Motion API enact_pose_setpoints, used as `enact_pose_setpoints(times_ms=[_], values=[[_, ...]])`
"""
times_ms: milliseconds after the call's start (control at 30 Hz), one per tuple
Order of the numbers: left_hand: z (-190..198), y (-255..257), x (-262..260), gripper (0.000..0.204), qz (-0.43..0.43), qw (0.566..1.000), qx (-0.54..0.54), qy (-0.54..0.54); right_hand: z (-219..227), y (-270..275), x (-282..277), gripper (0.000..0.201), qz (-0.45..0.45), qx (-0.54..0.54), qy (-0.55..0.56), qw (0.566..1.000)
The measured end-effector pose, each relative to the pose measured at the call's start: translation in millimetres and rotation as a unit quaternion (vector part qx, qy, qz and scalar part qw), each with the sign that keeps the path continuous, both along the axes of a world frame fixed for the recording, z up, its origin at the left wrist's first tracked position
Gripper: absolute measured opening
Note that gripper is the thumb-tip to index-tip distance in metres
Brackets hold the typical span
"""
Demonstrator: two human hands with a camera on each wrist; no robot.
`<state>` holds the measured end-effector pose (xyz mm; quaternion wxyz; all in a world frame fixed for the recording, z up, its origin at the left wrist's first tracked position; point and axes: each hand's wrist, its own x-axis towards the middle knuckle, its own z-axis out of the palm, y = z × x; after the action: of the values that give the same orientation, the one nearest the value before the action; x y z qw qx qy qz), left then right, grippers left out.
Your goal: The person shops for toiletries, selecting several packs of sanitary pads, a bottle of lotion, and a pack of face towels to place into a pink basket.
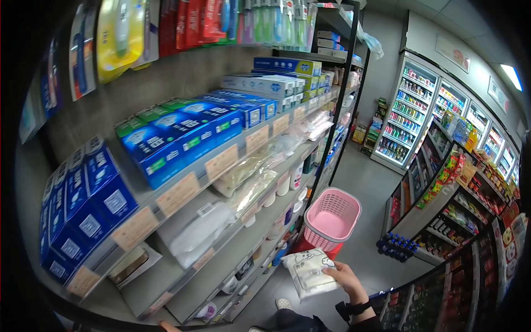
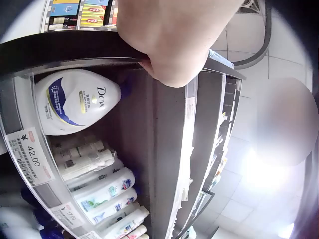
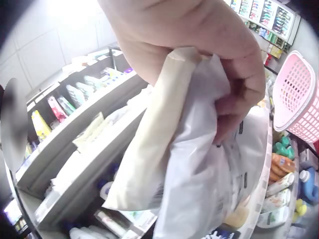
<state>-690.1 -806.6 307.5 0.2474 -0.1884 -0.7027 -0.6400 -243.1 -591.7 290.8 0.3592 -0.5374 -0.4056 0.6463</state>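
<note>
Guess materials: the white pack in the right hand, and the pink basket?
Pack: looks like thin glossy plastic film, since it crinkles and folds under the right hand; a stiffer cream panel at one edge could be card or cloth, hard to tell. Basket: likely moulded rigid plastic, matte pink, going by its regular lattice of holes and thick smooth rim.

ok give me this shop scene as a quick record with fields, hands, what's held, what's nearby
place: shop aisle, shelves on the person's left
right hand: fingers curled round a white soft packet
left hand: by a shelf edge low down, holding nothing that shows; fingers hidden
near left hand: white Dove bottle, price tag reading 42.00
ahead: pink basket beyond the packet
upper shelf: blue boxes
far end: drinks fridges
</note>
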Motion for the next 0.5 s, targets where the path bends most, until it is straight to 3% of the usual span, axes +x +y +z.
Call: enact_pose_setpoints(times_ms=[33,100,167,233,300,367,400,433,500], values=[[-10,-1,-6,0.053,0.022,0.999,-0.013,0.024,-18,11,7,0.042,-0.003,-0.001,0.001,1.0],[-24,-7,-14,0.051,0.049,0.996,-0.047,0.066,-46,35,18,0.043,-0.115,0.049,-0.036,0.991],[-34,-9,-21,0.049,0.05,0.995,-0.041,0.078,-64,61,27,0.04,-0.133,0.07,-0.062,0.987],[-37,-11,-23,0.048,0.057,0.994,-0.035,0.089,-87,93,39,0.043,-0.216,0.118,-0.138,0.959],[-36,-10,-19,0.045,0.094,0.994,-0.035,0.05,-118,132,59,0.048,-0.216,0.11,-0.118,0.963],[-23,-4,-9,0.039,0.138,0.989,-0.05,0.037,-144,172,73,0.052,-0.272,0.13,-0.056,0.952],[-20,-3,-8,0.037,0.117,0.992,-0.033,0.029,-149,190,76,0.053,-0.313,0.09,-0.08,0.942],[-17,-1,-4,0.035,0.097,0.995,-0.016,0.021,-159,208,86,0.07,-0.303,0.064,-0.039,0.95],[-4,3,7,0.033,0.097,0.995,0.014,0.008,-170,241,92,0.051,-0.323,0.042,-0.061,0.944]])
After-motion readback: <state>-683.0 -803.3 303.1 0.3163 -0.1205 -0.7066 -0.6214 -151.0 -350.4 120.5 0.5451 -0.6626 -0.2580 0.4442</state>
